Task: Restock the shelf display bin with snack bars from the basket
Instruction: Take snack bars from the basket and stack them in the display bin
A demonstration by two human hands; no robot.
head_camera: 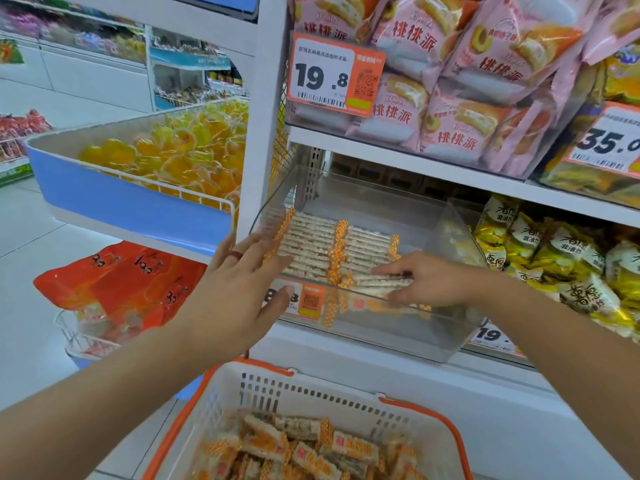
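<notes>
Snack bars (322, 251) are being neatened in the display bin (450, 327) at frame centre by both flat, empty hands, left hand (242, 285) and right hand (426, 285); next, more probably must be fetched from the basket (277, 393)

Two hands over one clear display bin (450, 344): left hand (239, 292), right hand (426, 282). Below the bin, one basket (311, 393). Snack bars (322, 247): too many to count.

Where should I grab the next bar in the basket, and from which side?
Probably the bar lying flat on top of the pile in the basket, label up. Come straight down from above: the walls block a sideways approach. Pinch across its narrow width at mid-length, since the long edges are exposed while its crimped ends tuck among neighbours. Both hands, left and right, are up at the bin.
</notes>
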